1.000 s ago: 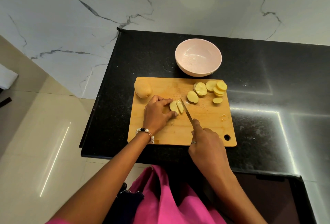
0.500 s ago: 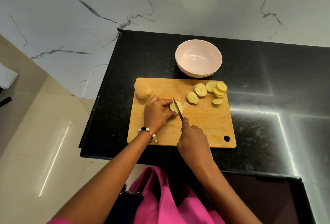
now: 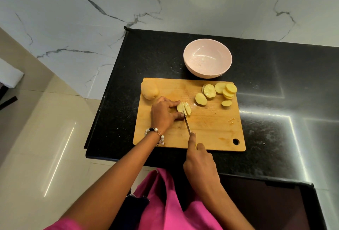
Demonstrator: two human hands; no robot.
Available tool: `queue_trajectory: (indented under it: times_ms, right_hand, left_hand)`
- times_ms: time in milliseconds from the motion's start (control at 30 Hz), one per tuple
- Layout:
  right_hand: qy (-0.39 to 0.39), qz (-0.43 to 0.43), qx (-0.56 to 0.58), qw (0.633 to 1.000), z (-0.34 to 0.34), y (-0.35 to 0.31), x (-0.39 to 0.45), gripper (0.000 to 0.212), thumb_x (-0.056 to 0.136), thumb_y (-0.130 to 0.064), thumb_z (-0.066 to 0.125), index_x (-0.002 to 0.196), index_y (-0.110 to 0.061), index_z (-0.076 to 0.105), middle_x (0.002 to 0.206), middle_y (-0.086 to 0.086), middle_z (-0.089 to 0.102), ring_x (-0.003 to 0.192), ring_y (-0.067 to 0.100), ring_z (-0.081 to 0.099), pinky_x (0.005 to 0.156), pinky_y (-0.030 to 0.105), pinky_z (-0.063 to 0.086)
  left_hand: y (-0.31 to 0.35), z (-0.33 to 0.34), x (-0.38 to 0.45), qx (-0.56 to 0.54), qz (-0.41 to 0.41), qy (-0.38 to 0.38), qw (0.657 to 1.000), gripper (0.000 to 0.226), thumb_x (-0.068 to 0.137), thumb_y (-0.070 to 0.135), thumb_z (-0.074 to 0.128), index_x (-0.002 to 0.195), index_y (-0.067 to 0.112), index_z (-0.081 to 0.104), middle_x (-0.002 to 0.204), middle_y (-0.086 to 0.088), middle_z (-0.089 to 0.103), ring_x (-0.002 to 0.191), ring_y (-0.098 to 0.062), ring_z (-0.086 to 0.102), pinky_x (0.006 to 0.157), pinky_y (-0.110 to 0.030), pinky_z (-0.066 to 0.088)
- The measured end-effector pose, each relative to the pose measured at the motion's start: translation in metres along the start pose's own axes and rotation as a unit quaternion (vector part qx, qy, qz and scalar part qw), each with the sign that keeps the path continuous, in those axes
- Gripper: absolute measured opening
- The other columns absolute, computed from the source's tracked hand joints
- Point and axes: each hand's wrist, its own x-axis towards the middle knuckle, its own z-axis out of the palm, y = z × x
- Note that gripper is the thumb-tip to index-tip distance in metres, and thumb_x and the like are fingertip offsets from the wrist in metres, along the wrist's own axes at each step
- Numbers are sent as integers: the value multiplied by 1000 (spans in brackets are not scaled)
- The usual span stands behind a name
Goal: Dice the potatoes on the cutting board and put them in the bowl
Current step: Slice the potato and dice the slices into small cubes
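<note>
A wooden cutting board (image 3: 211, 130) lies on the black counter. My left hand (image 3: 164, 114) pins a stack of potato slices (image 3: 184, 109) near the board's middle, fingertips on the left part of the stack. My right hand (image 3: 200, 163) grips a knife (image 3: 187, 123) whose blade runs through the slices, which show several cut strips. A whole potato (image 3: 150, 89) rests at the board's far left corner. Several round potato slices (image 3: 218, 93) sit at the far right of the board. An empty pink bowl (image 3: 207, 61) stands just behind the board.
The black counter (image 3: 275, 101) stretches to the right of the board, its left edge dropping to a beige tiled floor (image 3: 36, 138). A white marble wall (image 3: 165, 0) rises behind. A dark cooktop panel (image 3: 266, 204) sits at the near right.
My right hand has drawn the knife back toward me and slightly left, cutting another strip in the held slices. My left hand stays on the stack.
</note>
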Motion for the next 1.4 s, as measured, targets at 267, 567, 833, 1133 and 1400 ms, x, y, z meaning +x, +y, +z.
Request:
queue_trajectory:
  times_ms: [267, 567, 833, 1133, 1400]
  right_hand:
    - [41, -10, 69, 997, -21, 1, 11, 66, 92, -7, 34, 151, -11, 4, 118, 14, 51, 100, 31, 54, 77, 34, 41]
    - [51, -19, 40, 998, -12, -7, 40, 63, 93, -6, 34, 150, -8, 8, 111, 17, 52, 95, 34, 55, 71, 35, 38]
    - [74, -28, 7, 997, -2, -18, 39, 61, 94, -3, 30, 149, 0, 4, 112, 20, 54, 93, 34, 58, 66, 29, 30]
    - [21, -8, 81, 996, -12, -2, 1, 67, 92, -8, 34, 151, -12, 0, 118, 15, 50, 99, 32, 54, 76, 35, 42]
    - [59, -28, 46, 997, -10, -7, 40, 63, 92, -6, 34, 150, -7, 10, 104, 17, 56, 91, 34, 55, 66, 33, 32]
  left_hand:
    - [0, -5, 0, -4, -2, -36, 999, 60, 62, 29, 84, 118, 24, 64, 98, 8, 50, 77, -3, 40, 65, -9, 34]
    - [-7, -4, -1, -22, 11, 2, 1000, 41, 70, 20, 80, 109, 18, 69, 93, 4, 54, 65, -1, 42, 61, -1, 36]
    - [-6, -2, -1, -36, 6, 11, 999, 39, 69, 20, 81, 106, 18, 70, 94, 2, 55, 67, -1, 43, 61, -2, 37]
    - [-7, -3, -1, -40, 3, 2, 999, 41, 68, 21, 81, 107, 19, 70, 96, 5, 54, 73, -3, 44, 66, -10, 40]
    - [-8, -4, -3, -43, 0, 19, 999, 39, 67, 20, 82, 104, 16, 71, 95, 7, 57, 73, -3, 49, 63, -3, 40]
